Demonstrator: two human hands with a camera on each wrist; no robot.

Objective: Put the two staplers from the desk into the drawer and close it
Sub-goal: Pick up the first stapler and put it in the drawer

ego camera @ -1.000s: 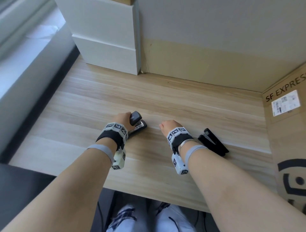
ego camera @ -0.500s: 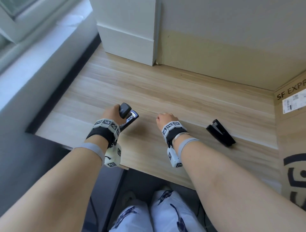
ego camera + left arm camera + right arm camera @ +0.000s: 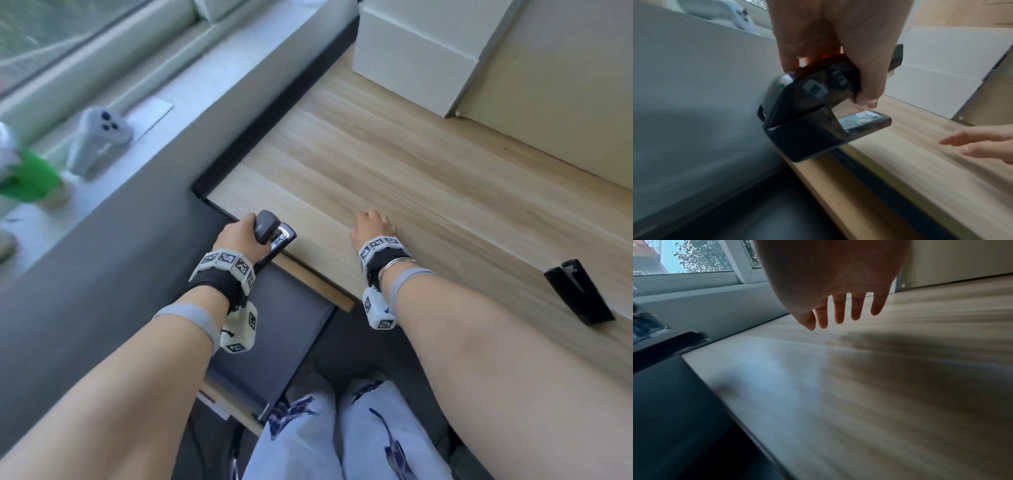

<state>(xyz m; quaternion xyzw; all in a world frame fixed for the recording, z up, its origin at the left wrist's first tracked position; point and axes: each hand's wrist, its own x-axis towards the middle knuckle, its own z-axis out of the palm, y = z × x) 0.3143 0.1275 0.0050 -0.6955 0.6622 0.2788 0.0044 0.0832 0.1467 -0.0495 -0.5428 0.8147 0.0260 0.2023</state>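
My left hand grips a black stapler with a metal inside, held in the air at the desk's front left corner, above the open drawer. In the left wrist view the fingers wrap the stapler from above. My right hand hovers just over the wooden desk, fingers straight and holding nothing. The second black stapler lies on the desk to the right, near the front edge.
A white box stands at the back of the desk against the wall. The grey window sill on the left carries a pale grey device and a green object. My knees are under the desk.
My left hand has carried the stapler leftward and toward me, off the desk to above the open drawer. My head has turned left, bringing the sill and drawer into sight. The right hand stays over the desk.
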